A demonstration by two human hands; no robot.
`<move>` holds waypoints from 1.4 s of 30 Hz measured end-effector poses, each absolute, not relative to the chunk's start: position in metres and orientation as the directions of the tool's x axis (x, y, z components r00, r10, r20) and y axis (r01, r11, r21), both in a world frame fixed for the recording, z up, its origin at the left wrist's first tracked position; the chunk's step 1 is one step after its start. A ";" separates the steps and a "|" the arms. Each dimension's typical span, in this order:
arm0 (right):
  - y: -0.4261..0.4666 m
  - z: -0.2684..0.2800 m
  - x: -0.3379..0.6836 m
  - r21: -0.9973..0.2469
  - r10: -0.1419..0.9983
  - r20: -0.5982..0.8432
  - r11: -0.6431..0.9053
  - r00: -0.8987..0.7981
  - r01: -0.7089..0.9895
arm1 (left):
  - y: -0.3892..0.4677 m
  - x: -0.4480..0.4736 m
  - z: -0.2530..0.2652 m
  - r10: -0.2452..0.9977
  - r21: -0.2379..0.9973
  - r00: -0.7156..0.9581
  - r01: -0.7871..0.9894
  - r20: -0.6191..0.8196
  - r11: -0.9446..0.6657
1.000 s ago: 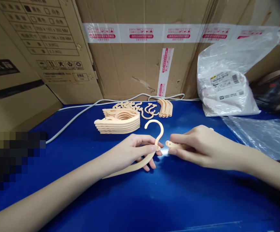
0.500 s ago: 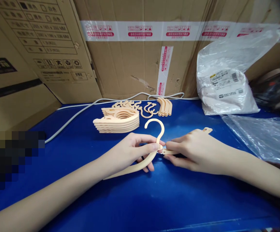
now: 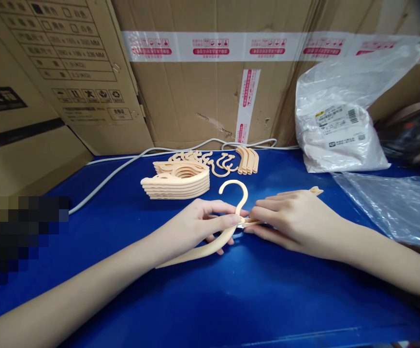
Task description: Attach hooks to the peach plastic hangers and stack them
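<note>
left carton (image 3: 101, 87): "1.9(KG)", "2.3(KG)", "合格证" | tape (image 3: 238, 47): red symbols, small lettering | bag label (image 3: 340, 126): barcode, print blurred

Bare forearms (image 3: 97, 285), slim fingers (image 3: 224, 222) (likewise bare)

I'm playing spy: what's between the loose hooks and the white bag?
In the head view: a row of curved beige pieces, nearer the hooks.

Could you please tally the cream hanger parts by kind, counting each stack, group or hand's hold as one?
Hand's hold: 2 (hooked hanger piece in the left hand; partly covered hanger part in the right hand)
Stack of hanger parts: 1
Group of loose hooks: 1
Group of curved bars: 1
Total: 5
</note>
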State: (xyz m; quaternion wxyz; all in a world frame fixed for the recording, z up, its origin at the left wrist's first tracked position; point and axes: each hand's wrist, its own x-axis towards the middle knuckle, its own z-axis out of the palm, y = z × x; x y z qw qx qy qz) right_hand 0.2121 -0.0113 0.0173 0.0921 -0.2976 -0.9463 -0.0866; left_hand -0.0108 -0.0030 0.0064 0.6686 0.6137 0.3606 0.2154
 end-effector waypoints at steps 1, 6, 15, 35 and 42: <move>-0.012 0.017 0.212 0.113 0.535 0.242 0.813 -0.809 0.571 | -0.003 -0.011 0.007 0.725 0.976 0.654 0.160 -0.218 0.150; -0.013 0.017 0.212 0.105 0.515 0.256 0.827 -0.818 0.553 | -0.003 -0.012 0.009 0.721 0.977 0.661 0.169 -0.210 0.130; -0.020 0.017 0.208 0.086 0.530 0.247 0.822 -0.811 0.563 | -0.006 -0.009 0.014 0.737 0.983 0.650 0.119 -0.186 0.143; -0.021 0.022 0.209 -0.013 0.568 0.183 0.818 -0.802 0.576 | -0.005 -0.011 0.017 0.699 0.963 0.662 0.186 -0.269 0.195; -0.021 0.022 0.208 0.147 0.516 0.340 0.797 -0.787 0.586 | -0.004 -0.012 0.025 0.691 0.957 0.664 0.178 -0.287 0.227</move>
